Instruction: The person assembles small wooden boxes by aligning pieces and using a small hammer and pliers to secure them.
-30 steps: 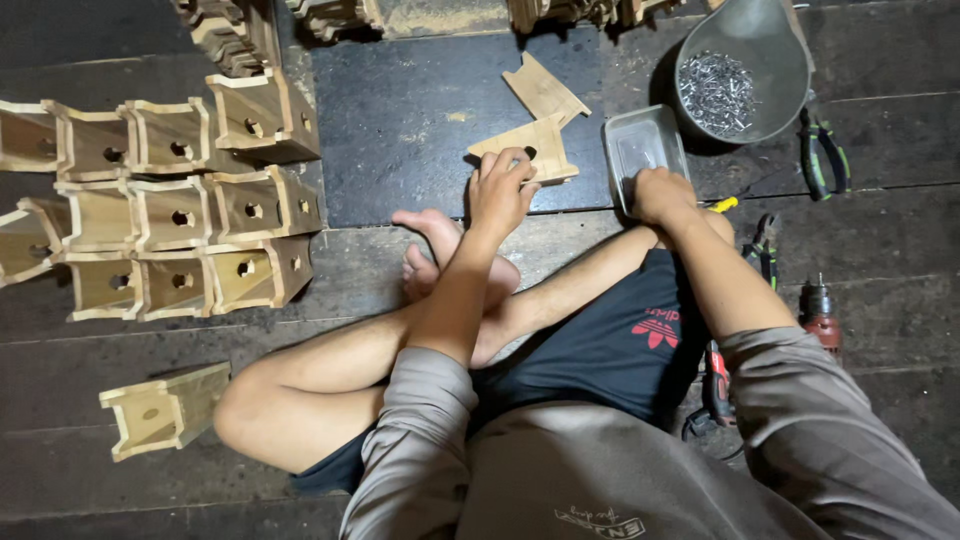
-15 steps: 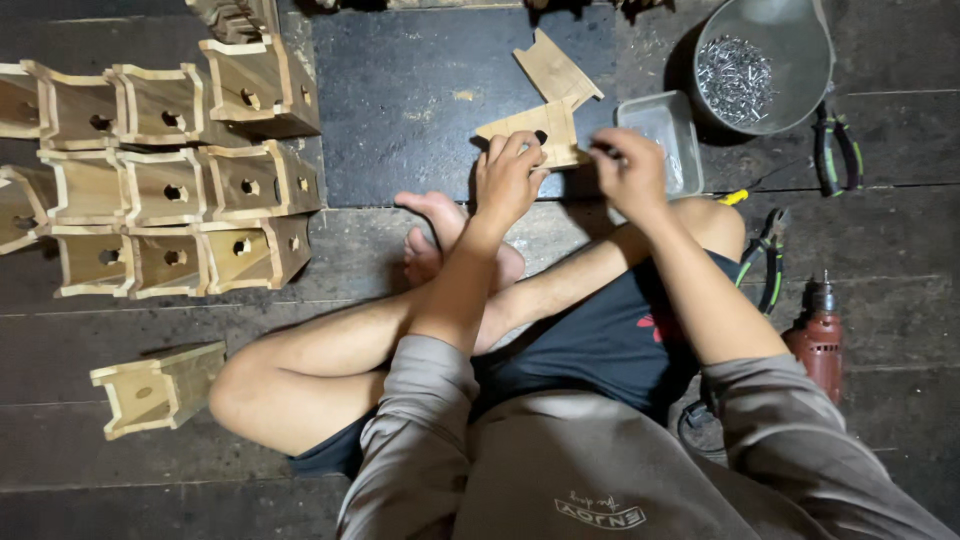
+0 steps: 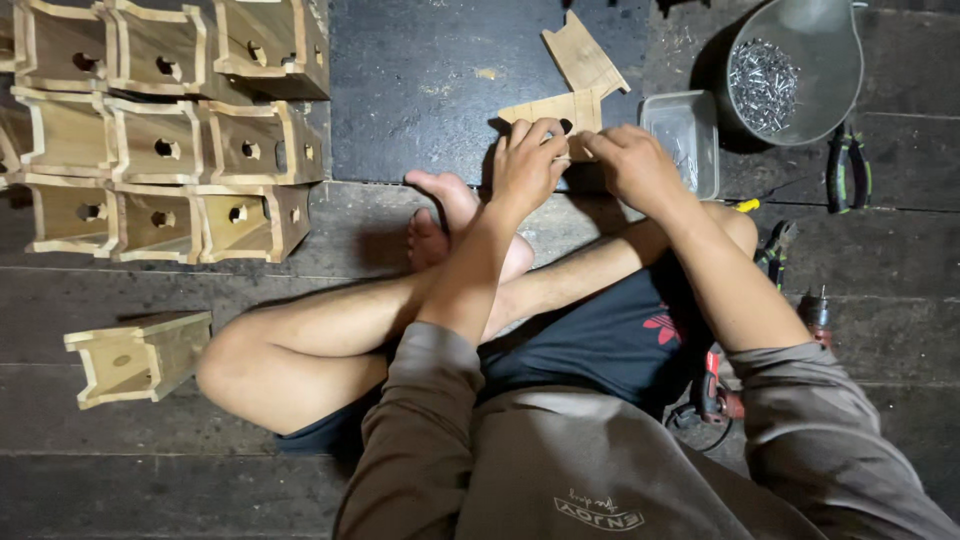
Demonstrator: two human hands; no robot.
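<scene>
Over the wooden panel [image 3: 548,108], left hand [image 3: 528,160] and right hand [image 3: 632,165] meet.

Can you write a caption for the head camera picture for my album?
Seated on a dark floor, left hand and right hand meet on a flat wooden cutout.

Dark plank floor [image 3: 400,280] carries a black mat [image 3: 420,80], wooden box houses [image 3: 160,150], a nail bowl [image 3: 790,65], pliers [image 3: 848,165].
</scene>
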